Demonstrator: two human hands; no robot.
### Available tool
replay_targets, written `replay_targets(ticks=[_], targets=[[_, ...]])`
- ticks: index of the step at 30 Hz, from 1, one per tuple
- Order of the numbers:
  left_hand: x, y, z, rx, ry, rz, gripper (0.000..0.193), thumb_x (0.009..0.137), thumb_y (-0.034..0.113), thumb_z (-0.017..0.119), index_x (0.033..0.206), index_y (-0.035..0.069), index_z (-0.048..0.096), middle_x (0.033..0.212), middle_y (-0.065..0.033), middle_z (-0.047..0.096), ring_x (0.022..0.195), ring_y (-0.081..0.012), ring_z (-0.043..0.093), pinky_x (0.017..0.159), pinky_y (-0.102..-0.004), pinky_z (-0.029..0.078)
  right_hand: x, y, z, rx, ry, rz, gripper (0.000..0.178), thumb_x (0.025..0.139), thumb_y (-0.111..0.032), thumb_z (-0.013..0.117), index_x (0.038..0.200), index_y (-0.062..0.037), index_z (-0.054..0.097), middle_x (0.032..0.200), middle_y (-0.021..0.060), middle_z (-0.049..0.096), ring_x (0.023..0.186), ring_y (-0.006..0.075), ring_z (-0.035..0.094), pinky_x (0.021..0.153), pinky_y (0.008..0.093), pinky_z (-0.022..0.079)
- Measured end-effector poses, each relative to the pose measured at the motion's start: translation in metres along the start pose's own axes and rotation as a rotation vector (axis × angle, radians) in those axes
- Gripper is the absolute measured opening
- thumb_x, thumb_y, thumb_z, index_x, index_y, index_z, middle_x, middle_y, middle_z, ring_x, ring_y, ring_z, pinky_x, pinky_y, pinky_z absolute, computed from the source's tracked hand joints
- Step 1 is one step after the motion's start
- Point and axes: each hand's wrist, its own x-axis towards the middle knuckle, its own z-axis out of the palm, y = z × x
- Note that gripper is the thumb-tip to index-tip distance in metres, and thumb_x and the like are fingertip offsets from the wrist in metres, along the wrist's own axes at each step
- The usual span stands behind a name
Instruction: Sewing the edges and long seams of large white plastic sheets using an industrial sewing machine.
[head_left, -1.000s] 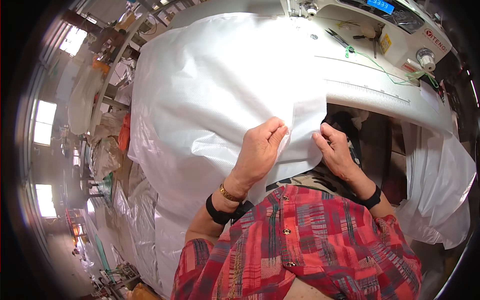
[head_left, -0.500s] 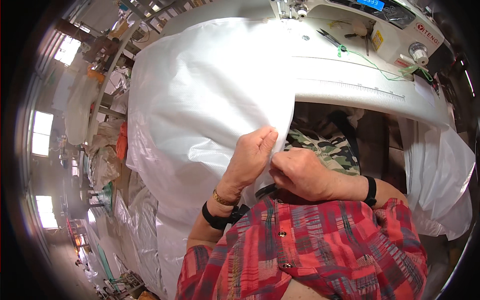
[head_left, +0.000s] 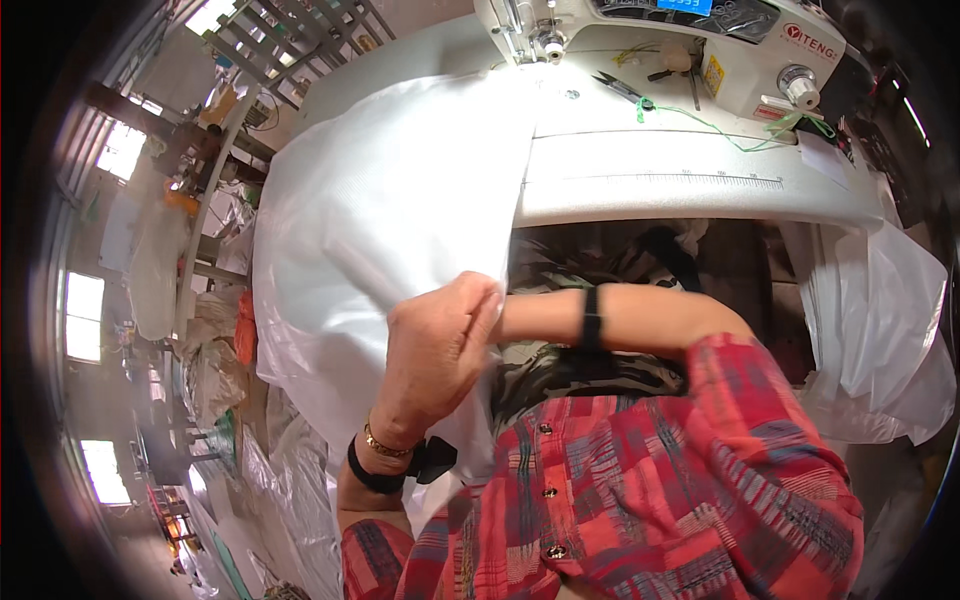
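Note:
A large white woven plastic sheet (head_left: pixel 370 190) spreads over the sewing table, its far edge under the head of a sewing machine (head_left: pixel 545 40). My left hand (head_left: pixel 435 345) is closed in a pinch on the sheet's right-hand edge, close to my body. My right forearm, with a black band (head_left: pixel 592 318), crosses in from the right at the same height. Behind the left hand my right hand is mostly hidden, and its fingers do not show.
Thread snips (head_left: pixel 622 90) tied to a green cord lie on the machine bed, beyond a printed ruler scale (head_left: pixel 660 181). More white plastic material (head_left: pixel 880 330) hangs at the right. A slatted rack (head_left: pixel 290 45) stands at the far left.
Both hands have shifted left along with the sheet's edge. My right hand has passed behind the left hand, and its forearm now stretches across my lap. The view has also moved slightly.

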Motion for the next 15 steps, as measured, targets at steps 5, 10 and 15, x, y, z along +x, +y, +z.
replay_targets(ticks=[5, 10, 15], targets=[[0.004, 0.003, -0.013, 0.167, -0.199, 0.053, 0.003, 0.083, 0.002, 0.061, 0.086, 0.003, 0.059, 0.073, -0.0184, 0.060, 0.066, -0.0358, 0.063, 0.060, -0.0383, 0.049, 0.001, -0.023, -0.038, 0.208, -0.240, -0.101, 0.025, 0.088, -0.019, 0.065, 0.105, -0.0008, 0.064, 0.095, 0.0156, 0.069, 0.088, 0.0224, 0.066, 0.078, 0.0361, 0.052], [-0.028, -0.031, 0.034, 0.188, -0.179, 0.064, 0.007, 0.081, 0.002, 0.058, 0.086, 0.005, 0.053, 0.068, -0.0142, 0.057, 0.064, -0.0338, 0.061, 0.056, -0.0415, 0.045, -0.018, -0.054, -0.087, 0.385, -0.531, -0.200, 0.029, 0.087, -0.021, 0.065, 0.107, -0.0011, 0.065, 0.095, 0.0167, 0.069, 0.089, 0.0240, 0.066, 0.079, 0.0376, 0.053], [-0.046, -0.045, 0.047, 0.120, -0.089, -0.009, 0.006, 0.088, 0.004, 0.056, 0.084, 0.005, 0.051, 0.065, -0.0134, 0.055, 0.060, -0.0330, 0.060, 0.054, -0.0414, 0.044, 0.061, -0.083, -0.212, 0.249, -0.809, 0.423, 0.026, 0.090, -0.014, 0.057, 0.110, 0.0002, 0.065, 0.085, 0.0151, 0.070, 0.069, 0.0194, 0.066, 0.070, 0.0335, 0.055]])
